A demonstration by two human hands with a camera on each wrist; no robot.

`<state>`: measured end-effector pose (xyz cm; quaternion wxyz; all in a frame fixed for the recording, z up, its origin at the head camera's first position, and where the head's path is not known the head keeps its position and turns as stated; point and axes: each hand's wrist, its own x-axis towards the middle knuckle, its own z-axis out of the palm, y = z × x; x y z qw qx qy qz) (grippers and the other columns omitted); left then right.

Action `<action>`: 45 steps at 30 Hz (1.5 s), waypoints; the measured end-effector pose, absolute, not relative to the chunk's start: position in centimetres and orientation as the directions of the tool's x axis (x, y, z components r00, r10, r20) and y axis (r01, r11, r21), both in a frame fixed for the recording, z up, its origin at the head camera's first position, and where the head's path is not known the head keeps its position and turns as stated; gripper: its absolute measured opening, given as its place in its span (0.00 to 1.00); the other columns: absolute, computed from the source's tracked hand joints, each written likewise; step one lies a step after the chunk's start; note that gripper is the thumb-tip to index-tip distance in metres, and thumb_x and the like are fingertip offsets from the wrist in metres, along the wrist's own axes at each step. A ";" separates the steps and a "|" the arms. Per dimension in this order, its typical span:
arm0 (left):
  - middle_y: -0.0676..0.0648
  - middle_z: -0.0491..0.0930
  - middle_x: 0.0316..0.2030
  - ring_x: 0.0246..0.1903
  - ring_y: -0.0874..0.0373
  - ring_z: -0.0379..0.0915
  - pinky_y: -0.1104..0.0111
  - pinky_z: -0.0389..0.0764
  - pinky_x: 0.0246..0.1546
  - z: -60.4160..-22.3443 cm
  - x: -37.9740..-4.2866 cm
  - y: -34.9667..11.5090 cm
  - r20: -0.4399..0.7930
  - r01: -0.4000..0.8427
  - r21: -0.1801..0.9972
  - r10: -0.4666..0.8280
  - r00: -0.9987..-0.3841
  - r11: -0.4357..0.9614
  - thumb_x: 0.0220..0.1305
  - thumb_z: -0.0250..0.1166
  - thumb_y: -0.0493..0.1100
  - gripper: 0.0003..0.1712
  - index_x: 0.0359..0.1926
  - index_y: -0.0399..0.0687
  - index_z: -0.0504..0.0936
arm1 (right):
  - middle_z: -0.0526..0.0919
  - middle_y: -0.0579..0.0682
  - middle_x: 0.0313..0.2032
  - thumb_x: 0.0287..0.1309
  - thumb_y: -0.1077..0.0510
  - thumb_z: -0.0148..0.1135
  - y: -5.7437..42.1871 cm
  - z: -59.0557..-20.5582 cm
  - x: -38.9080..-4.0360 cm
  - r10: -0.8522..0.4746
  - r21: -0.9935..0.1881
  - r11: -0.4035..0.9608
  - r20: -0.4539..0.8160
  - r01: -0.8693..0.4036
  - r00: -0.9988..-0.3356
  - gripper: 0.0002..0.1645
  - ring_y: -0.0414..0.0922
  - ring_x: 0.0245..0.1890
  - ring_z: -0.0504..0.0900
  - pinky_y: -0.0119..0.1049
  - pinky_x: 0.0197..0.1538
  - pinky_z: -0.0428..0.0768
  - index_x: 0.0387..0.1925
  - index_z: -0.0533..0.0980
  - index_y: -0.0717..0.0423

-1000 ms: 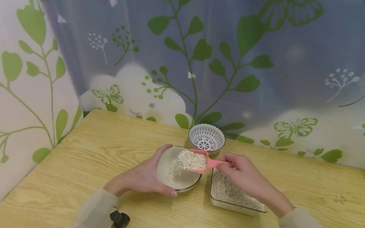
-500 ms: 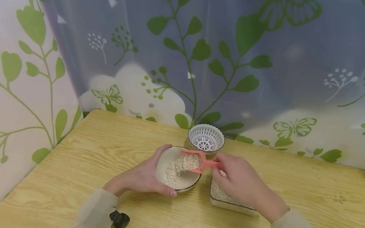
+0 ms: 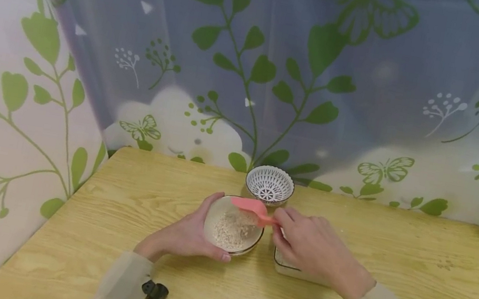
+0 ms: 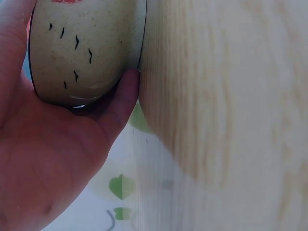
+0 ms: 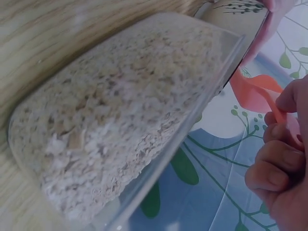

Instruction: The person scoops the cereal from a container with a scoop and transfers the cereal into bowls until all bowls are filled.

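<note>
My left hand (image 3: 191, 233) holds a cream bowl (image 3: 219, 208), with fingers along its far side and the thumb at its near side. In the left wrist view the bowl (image 4: 103, 36) shows small dark marks on its outside. Oat flakes (image 3: 228, 232) lie inside it. Over its right part is a pink scoop (image 3: 252, 206), turned over with its back upward. My right hand (image 3: 313, 247) grips the scoop's handle, curled fingers and thumb visible in the right wrist view. Beneath that hand stands a clear rectangular container (image 5: 161, 168) holding many more flakes, mostly hidden in the head view.
A white bowl with a dark pattern (image 3: 269, 182) stands just behind the cream bowl. The wooden table (image 3: 76, 227) meets a leaf-printed curtain (image 3: 214, 75) at its back edge and another at the left.
My right hand has rotated the scoop from level to overturned and shifted slightly left. Flakes have fallen from it, and the heap in the cream bowl has grown. My left hand keeps its place.
</note>
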<state>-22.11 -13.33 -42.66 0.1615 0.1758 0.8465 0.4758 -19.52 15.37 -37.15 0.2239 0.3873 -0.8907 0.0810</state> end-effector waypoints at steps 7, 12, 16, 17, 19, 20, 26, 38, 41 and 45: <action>0.38 0.66 0.71 0.67 0.43 0.68 0.42 0.70 0.69 -42.7 -22.1 -13.4 -0.099 0.148 0.870 0.459 -0.883 0.471 0.38 0.86 0.53 0.80 0.82 0.61 0.39 | 0.67 0.41 0.22 0.62 0.59 0.60 15.7 -37.3 -19.7 -0.717 0.197 0.638 0.504 -0.744 -0.481 0.06 0.31 0.16 0.55 0.20 0.18 0.52 0.32 0.70 0.52; 0.38 0.65 0.72 0.67 0.43 0.68 0.42 0.69 0.69 -42.5 -22.0 -13.3 -0.106 0.141 0.868 0.456 -0.883 0.476 0.38 0.86 0.53 0.80 0.82 0.62 0.38 | 0.64 0.42 0.22 0.70 0.57 0.46 15.9 -37.5 -19.8 -0.753 0.302 0.612 0.504 -0.731 -0.423 0.09 0.31 0.16 0.53 0.21 0.18 0.49 0.31 0.67 0.52; 0.38 0.64 0.73 0.69 0.42 0.67 0.41 0.68 0.71 -42.4 -22.0 -13.3 -0.102 0.144 0.870 0.460 -0.882 0.471 0.38 0.86 0.52 0.81 0.82 0.61 0.37 | 0.63 0.43 0.21 0.75 0.55 0.30 16.0 -37.6 -19.8 -0.764 0.357 0.606 0.509 -0.711 -0.396 0.19 0.32 0.15 0.52 0.23 0.18 0.48 0.31 0.66 0.52; 0.39 0.63 0.73 0.69 0.42 0.66 0.41 0.67 0.71 -42.4 -22.0 -13.3 -0.102 0.145 0.870 0.460 -0.882 0.471 0.38 0.86 0.52 0.81 0.82 0.61 0.37 | 0.63 0.43 0.21 0.75 0.55 0.29 16.0 -37.5 -19.8 -0.765 0.362 0.605 0.510 -0.709 -0.393 0.19 0.33 0.15 0.53 0.23 0.18 0.48 0.31 0.66 0.52; 0.39 0.64 0.73 0.69 0.43 0.67 0.41 0.68 0.71 -42.4 -22.0 -13.3 -0.099 0.148 0.867 0.457 -0.884 0.475 0.38 0.86 0.52 0.81 0.82 0.60 0.38 | 0.64 0.43 0.21 0.73 0.56 0.36 15.9 -37.5 -19.8 -0.761 0.348 0.609 0.510 -0.713 -0.402 0.15 0.32 0.15 0.53 0.23 0.18 0.49 0.31 0.67 0.52; 0.39 0.65 0.73 0.68 0.43 0.67 0.41 0.68 0.70 -42.4 -22.0 -13.2 -0.099 0.149 0.865 0.455 -0.885 0.479 0.38 0.86 0.53 0.81 0.82 0.60 0.38 | 0.65 0.43 0.21 0.72 0.57 0.41 15.9 -37.5 -19.8 -0.754 0.325 0.614 0.510 -0.719 -0.414 0.12 0.32 0.15 0.54 0.23 0.17 0.50 0.31 0.68 0.52; 0.40 0.68 0.70 0.66 0.44 0.70 0.42 0.72 0.67 -42.5 -21.9 -13.3 -0.093 0.156 0.850 0.436 -0.895 0.503 0.36 0.87 0.54 0.81 0.82 0.59 0.40 | 0.71 0.38 0.23 0.65 0.59 0.62 15.8 -37.1 -19.1 -0.616 -0.070 0.695 0.457 -0.716 -0.642 0.03 0.30 0.18 0.58 0.23 0.19 0.59 0.38 0.75 0.51; 0.40 0.66 0.72 0.68 0.44 0.68 0.41 0.69 0.70 -42.2 -22.0 -13.6 -0.074 0.167 0.849 0.426 -0.902 0.501 0.37 0.87 0.54 0.80 0.82 0.55 0.42 | 0.66 0.42 0.19 0.73 0.58 0.55 18.2 -36.5 -18.6 -0.336 -0.733 0.565 0.215 -0.379 -0.917 0.07 0.32 0.16 0.59 0.27 0.18 0.60 0.42 0.79 0.55; 0.41 0.66 0.72 0.68 0.44 0.68 0.42 0.69 0.70 -42.2 -22.1 -13.8 -0.070 0.169 0.855 0.433 -0.899 0.490 0.38 0.87 0.53 0.79 0.82 0.54 0.42 | 0.69 0.46 0.22 0.75 0.55 0.55 19.3 -36.4 -18.5 -0.293 -0.767 0.555 0.181 -0.321 -0.939 0.10 0.33 0.16 0.59 0.29 0.18 0.60 0.43 0.79 0.57; 0.40 0.66 0.72 0.68 0.44 0.68 0.41 0.68 0.71 -42.0 -22.3 -13.9 -0.076 0.181 0.844 0.447 -0.891 0.505 0.39 0.86 0.54 0.78 0.82 0.52 0.42 | 0.70 0.48 0.23 0.76 0.54 0.54 21.2 -36.4 -18.2 -0.268 -0.804 0.531 0.140 -0.268 -0.953 0.13 0.35 0.16 0.59 0.31 0.18 0.61 0.43 0.79 0.59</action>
